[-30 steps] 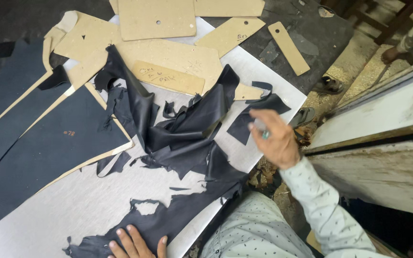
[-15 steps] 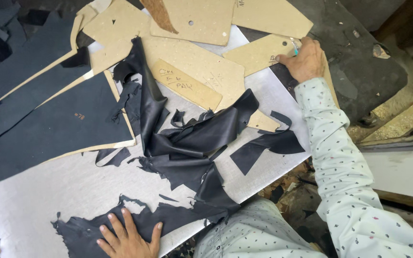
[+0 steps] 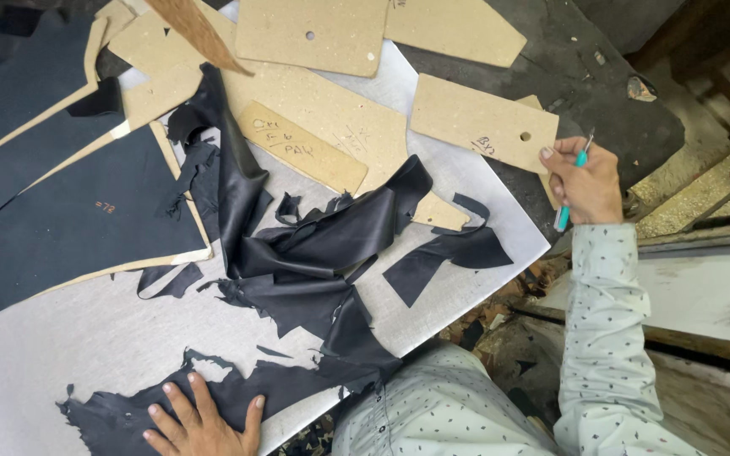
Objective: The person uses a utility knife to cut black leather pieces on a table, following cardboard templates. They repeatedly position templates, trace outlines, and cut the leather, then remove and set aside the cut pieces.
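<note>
A pale grey metal-sheet tabletop [image 3: 61,355] fills most of the view, with dark floor and rubble off its right edge. At the far left lies a large flat panel of dark navy leather [image 3: 61,219] on a tan board backing. Near the bottom edge the left hand [image 3: 204,422] rests flat, fingers spread and released, pressing on a ragged strip of black leather offcut [image 3: 297,380]. That strip runs up into a crumpled heap of thin black leather [image 3: 314,245] in the middle of the tabletop; it looks soft, limp and light, likely to slide on the smooth sheet, so it seems best pinned flat by a palm or pinched at an edge. Above it lie several tan fibreboard pattern templates [image 3: 323,110]. Further right, a rectangular tan fibreboard template with a small hole [image 3: 475,122] overhangs the tabletop corner; it looks stiff and light, easy to lift by an edge. The right hand [image 3: 585,181] touches its near corner with a fingertip while clenched around a slim teal-handled cutting tool [image 3: 569,190].
</note>
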